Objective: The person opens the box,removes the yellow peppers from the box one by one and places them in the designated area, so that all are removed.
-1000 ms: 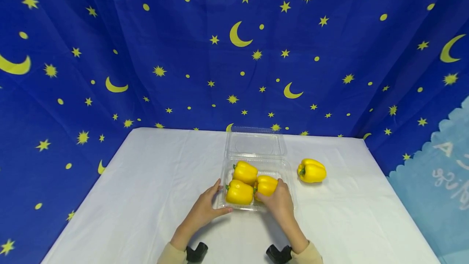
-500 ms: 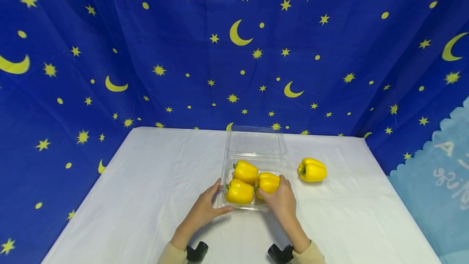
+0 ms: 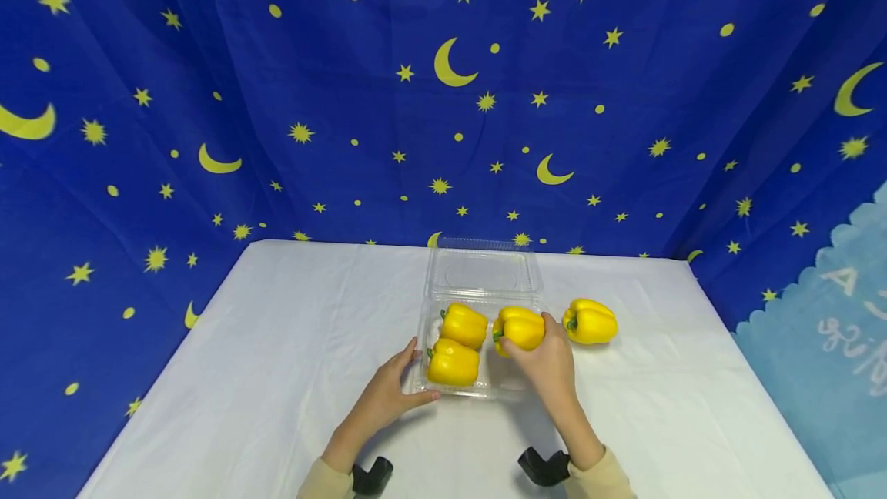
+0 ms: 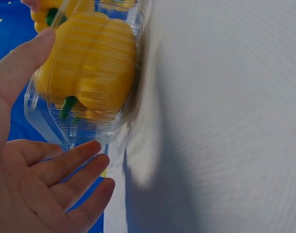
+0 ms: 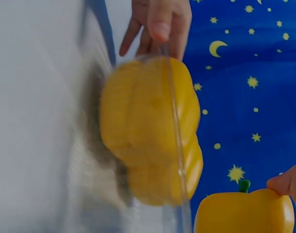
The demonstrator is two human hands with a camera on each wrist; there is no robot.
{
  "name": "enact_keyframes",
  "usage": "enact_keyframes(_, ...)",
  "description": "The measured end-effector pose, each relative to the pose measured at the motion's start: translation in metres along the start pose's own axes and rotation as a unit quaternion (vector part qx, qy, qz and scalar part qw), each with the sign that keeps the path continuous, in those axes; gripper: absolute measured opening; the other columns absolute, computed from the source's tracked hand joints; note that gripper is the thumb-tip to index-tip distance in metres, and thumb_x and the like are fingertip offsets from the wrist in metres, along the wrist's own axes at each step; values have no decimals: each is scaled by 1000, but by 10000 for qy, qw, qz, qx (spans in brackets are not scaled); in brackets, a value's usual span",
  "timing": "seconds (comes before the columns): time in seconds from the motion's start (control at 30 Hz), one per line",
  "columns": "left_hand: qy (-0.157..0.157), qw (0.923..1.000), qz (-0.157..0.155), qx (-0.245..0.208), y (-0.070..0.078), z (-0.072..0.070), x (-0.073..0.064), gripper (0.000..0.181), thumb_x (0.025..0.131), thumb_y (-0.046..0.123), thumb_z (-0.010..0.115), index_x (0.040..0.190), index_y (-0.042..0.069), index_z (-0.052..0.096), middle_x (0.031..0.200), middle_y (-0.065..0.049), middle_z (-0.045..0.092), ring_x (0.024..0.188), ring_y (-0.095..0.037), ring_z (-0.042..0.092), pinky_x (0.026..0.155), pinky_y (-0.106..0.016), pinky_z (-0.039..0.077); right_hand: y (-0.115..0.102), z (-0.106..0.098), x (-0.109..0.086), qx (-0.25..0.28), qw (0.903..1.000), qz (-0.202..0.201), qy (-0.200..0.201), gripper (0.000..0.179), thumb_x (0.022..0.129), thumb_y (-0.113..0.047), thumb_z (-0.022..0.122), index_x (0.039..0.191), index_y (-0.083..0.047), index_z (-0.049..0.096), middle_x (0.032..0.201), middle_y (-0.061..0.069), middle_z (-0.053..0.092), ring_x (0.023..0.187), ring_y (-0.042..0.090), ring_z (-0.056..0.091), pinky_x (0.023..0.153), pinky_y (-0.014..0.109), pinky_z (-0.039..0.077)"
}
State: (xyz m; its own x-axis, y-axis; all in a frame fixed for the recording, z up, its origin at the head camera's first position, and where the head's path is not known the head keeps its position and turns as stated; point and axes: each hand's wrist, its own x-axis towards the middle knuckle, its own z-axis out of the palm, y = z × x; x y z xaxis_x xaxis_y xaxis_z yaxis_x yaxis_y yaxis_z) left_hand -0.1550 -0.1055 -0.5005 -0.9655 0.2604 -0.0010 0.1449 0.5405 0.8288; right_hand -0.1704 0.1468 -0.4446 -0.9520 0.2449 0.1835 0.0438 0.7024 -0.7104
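Observation:
Two yellow bell peppers, a front one [image 3: 453, 363] and a back one [image 3: 465, 326], lie in the left half of a clear plastic clamshell box [image 3: 466, 393]. My right hand [image 3: 550, 364] pinches a third yellow bell pepper [image 3: 518, 329] between thumb and fingers. In the right wrist view this pepper [image 5: 245, 216] sits higher than the box's edge. My left hand [image 3: 386, 397] is at the box's front left corner, thumb at the rim and fingers spread along the side; the left wrist view shows those fingers [image 4: 79, 162] loosely extended.
The box's lid [image 3: 483, 272] is folded back toward the rear. Another yellow bell pepper [image 3: 590, 322] lies on the white tablecloth [image 3: 333, 299], right of the box. A blue star-and-moon curtain [image 3: 374, 98] hangs behind the table.
My right hand has lifted the bell pepper from the box's right front and moved it back and to the right. The left hand has stayed in place.

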Motion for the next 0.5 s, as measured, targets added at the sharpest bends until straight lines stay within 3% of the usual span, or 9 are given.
enact_keyframes(0.17, 2, 10000, -8, -1, 0, 0, 1, 101, 74, 42, 79, 149, 2, 25, 140, -16, 51, 137, -39, 38, 114, -56, 30, 0, -11, 8, 61, 9999, 95, -83, 83, 73, -30, 77, 133, 15, 41, 133, 36, 48, 124, 48, 47, 106, 56, 41)
enact_keyframes(0.5, -11, 10000, -26, -64, -1, 0, 1, 100, 74, 40, 80, 149, 1, 25, 140, -17, 51, 137, -39, 37, 114, -57, 29, 5, -25, 20, 169, 9997, 40, 156, 84, 72, -27, 78, 134, 14, 40, 133, 36, 48, 123, 47, 48, 104, 57, 42)
